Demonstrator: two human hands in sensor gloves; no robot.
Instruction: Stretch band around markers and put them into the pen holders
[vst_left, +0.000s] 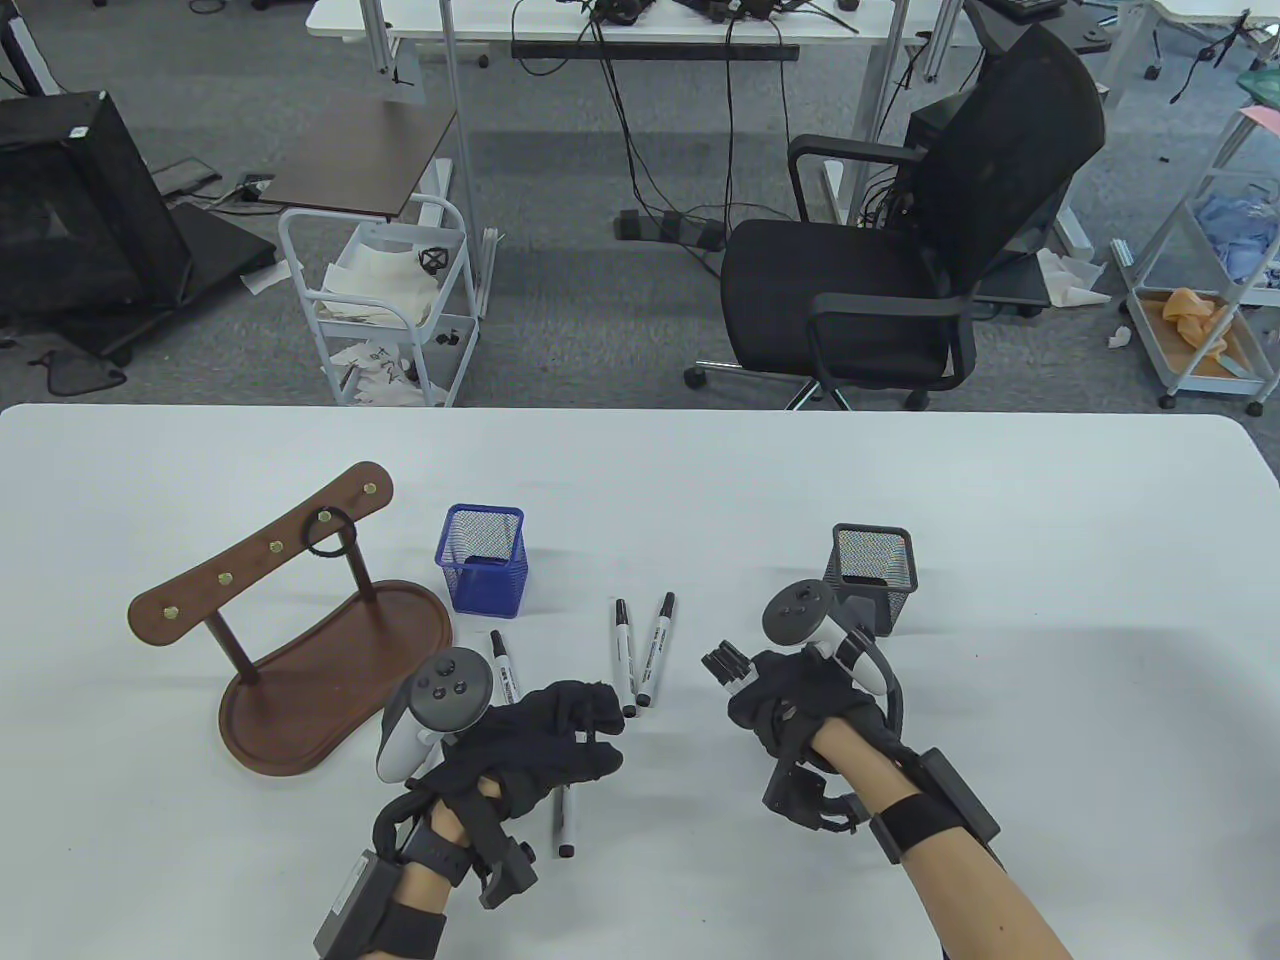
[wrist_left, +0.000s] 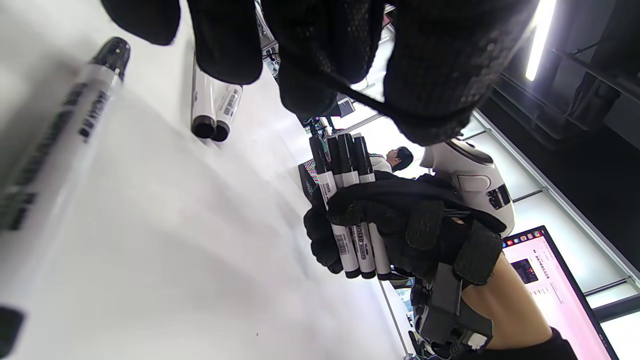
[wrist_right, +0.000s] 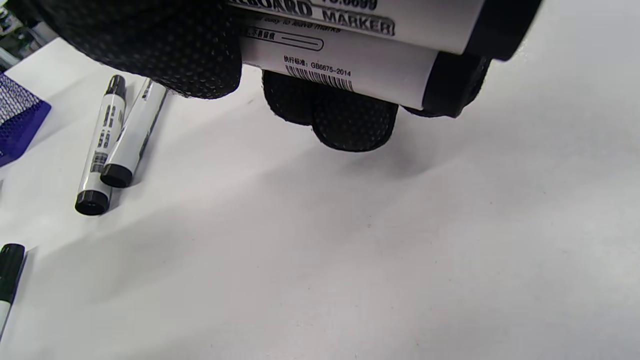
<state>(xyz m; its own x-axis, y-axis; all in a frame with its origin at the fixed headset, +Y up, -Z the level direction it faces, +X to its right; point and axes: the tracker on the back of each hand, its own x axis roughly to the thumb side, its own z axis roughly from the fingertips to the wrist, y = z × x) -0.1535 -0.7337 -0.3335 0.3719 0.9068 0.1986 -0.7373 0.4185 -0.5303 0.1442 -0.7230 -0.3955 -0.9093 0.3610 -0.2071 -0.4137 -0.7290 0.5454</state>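
Observation:
My right hand (vst_left: 795, 705) grips a bundle of several white markers (vst_left: 727, 665) with black caps, held just above the table; the left wrist view shows the bundle (wrist_left: 350, 200) upright in that fist. My left hand (vst_left: 565, 735) is curled to the left of it, with a thin black band (wrist_left: 370, 102) stretched between its fingers. Two loose markers (vst_left: 640, 655) lie side by side between the hands, another marker (vst_left: 505, 668) lies near the blue pen holder (vst_left: 482, 570), and one more (vst_left: 565, 822) lies under my left hand. The black mesh pen holder (vst_left: 872, 575) stands behind my right hand.
A brown wooden stand (vst_left: 330, 665) with brass hooks sits at the left, and a black band (vst_left: 330, 530) hangs from one hook. Beyond the table's far edge are a black office chair (vst_left: 900, 260) and a white cart (vst_left: 380, 300).

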